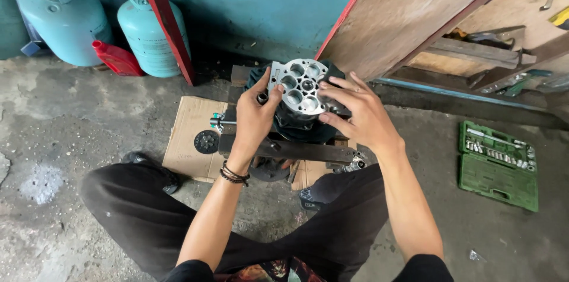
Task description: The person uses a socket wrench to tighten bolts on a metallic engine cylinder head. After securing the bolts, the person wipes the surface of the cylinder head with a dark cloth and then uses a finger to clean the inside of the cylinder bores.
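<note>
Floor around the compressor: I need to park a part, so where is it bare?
Bare concrete lies between the right hand and the green socket case. Crowded: the cardboard beside the left hand.
</note>
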